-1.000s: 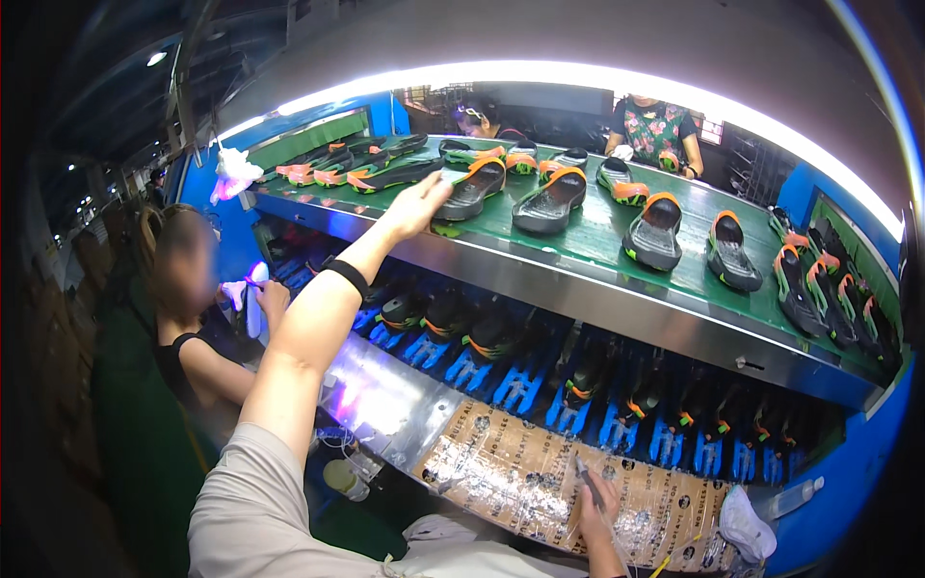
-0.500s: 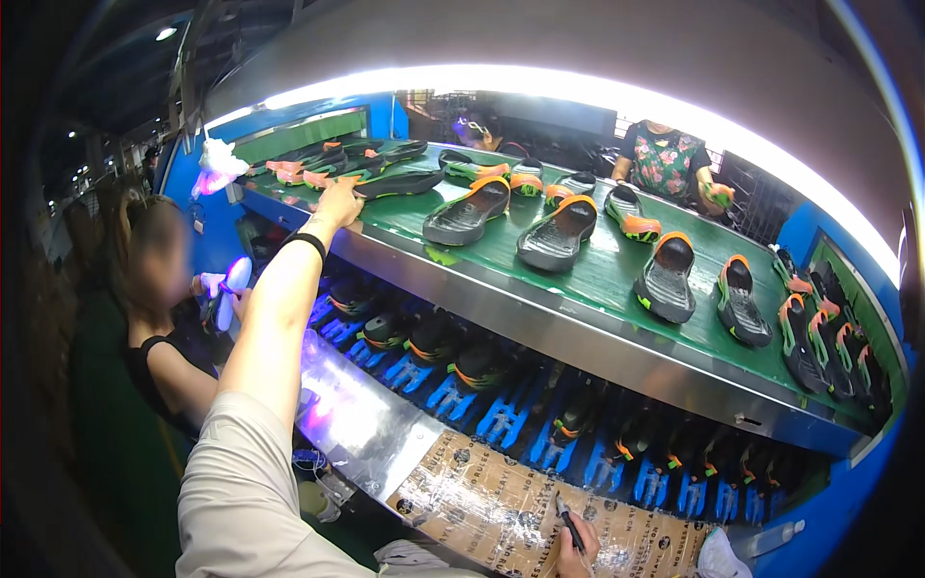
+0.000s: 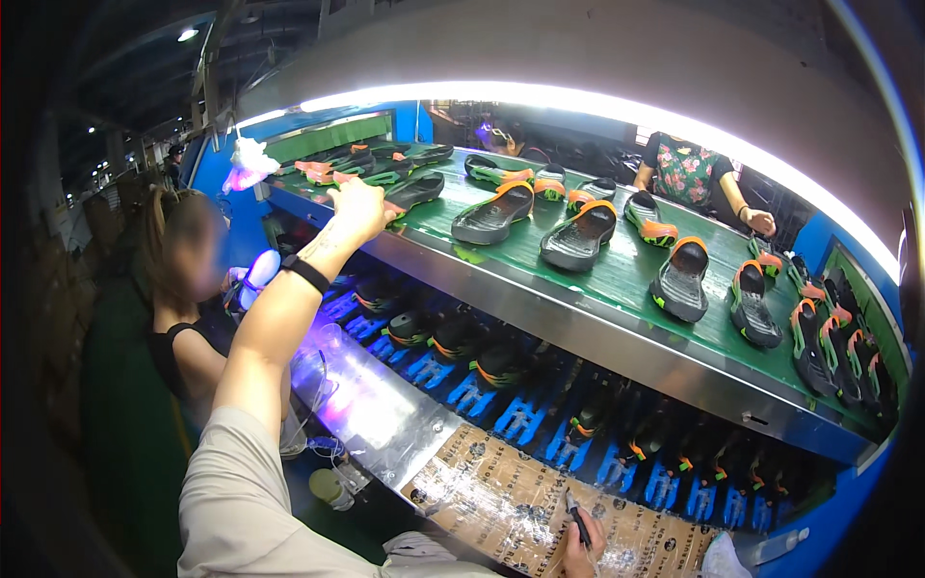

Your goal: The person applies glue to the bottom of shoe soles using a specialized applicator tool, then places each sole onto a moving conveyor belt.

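Left grip (image 3: pixel 360 208) holds shoe (image 3: pixel 418 192), right grip (image 3: pixel 584 544) pen (image 3: pixel 580 522) — bare belt (image 3: pixel 621 289) along the near edge (image 3: pixel 597 337).

I've got tube light (image 3: pixel 578 99) blown out over belt (image 3: pixel 617 284); violet glare on metal plate (image 3: pixel 376 395); left background dim, 4 corners dark, edges bowed.

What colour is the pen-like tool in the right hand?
The pen-like tool is mostly black, with a paler front end; it shows best in the head view.
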Tool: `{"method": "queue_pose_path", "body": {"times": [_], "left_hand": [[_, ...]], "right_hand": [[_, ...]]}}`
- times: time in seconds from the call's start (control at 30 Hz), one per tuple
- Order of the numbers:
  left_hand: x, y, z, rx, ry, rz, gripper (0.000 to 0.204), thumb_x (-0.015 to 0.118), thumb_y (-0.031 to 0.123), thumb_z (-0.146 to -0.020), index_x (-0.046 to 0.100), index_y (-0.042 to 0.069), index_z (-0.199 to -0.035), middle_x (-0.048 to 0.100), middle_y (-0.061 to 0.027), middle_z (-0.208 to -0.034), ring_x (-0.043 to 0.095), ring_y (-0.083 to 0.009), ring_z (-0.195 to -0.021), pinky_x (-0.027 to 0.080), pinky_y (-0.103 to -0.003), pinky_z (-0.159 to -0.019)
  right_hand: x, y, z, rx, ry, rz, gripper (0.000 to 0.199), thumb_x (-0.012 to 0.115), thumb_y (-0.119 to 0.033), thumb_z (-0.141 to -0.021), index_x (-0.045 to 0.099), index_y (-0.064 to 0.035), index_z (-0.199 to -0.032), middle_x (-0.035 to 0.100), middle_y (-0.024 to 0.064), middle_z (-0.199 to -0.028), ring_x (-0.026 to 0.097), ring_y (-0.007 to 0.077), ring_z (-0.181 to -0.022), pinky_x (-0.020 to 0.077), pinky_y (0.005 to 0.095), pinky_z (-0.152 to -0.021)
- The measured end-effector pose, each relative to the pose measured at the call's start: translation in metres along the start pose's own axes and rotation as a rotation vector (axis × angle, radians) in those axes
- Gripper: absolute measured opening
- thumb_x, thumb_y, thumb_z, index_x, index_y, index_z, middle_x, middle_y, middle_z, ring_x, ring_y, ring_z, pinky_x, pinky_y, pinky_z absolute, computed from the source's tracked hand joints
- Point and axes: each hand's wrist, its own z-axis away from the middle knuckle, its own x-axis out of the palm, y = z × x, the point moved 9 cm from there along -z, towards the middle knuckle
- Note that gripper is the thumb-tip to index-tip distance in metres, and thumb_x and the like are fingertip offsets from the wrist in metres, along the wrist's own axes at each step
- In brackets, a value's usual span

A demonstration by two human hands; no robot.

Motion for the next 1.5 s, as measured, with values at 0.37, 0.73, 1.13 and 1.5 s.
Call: {"method": "queue_pose_path", "body": {"times": [0.37,0.73,1.13,1.5], "left_hand": [[-0.007,-0.014,0.020,-0.241,-0.143,0.980,0.040,0.091,0.028,-0.082,0.065,-0.002,-0.082,0.079,-0.0209,-0.083,0.079,-0.0296,-0.078,0.061,-0.043,-0.077],[0.107,-0.017,-0.146,-0.260,0.067,0.806,0.058,0.075,0.047,-0.093,0.072,-0.007,-0.115,0.074,-0.0323,-0.119,0.071,-0.0461,-0.118,0.054,-0.051,-0.103],[0.226,-0.159,-0.036,-0.399,-0.467,-0.002,0.059,0.056,0.023,-0.103,0.050,0.016,-0.162,0.033,-0.0345,-0.170,0.037,-0.0536,-0.156,0.034,-0.072,-0.118],[0.240,-0.139,-0.056,-0.091,-0.497,-0.072,0.052,0.059,0.018,-0.098,0.064,0.022,-0.150,0.054,-0.0218,-0.156,0.049,-0.0463,-0.148,0.036,-0.073,-0.117]], "right_hand": [[0.008,-0.011,-0.007,-0.004,-0.026,0.040,0.029,0.071,-0.013,-0.104,0.077,-0.0001,-0.130,0.076,0.0201,-0.132,0.069,0.0348,-0.128,0.0506,0.0451,-0.113],[0.012,0.002,-0.007,0.007,-0.049,0.039,0.032,0.068,-0.013,-0.105,0.076,-0.0011,-0.133,0.076,0.0210,-0.130,0.070,0.0383,-0.122,0.0518,0.0476,-0.109],[0.020,0.001,-0.014,0.065,-0.112,0.042,0.032,0.069,-0.017,-0.106,0.075,-0.0018,-0.134,0.076,0.0205,-0.132,0.069,0.0387,-0.125,0.0505,0.0473,-0.111],[0.020,-0.011,-0.014,0.082,-0.123,0.090,0.032,0.068,-0.017,-0.107,0.075,-0.0019,-0.134,0.075,0.0199,-0.134,0.068,0.0380,-0.127,0.0498,0.0468,-0.112]]}}
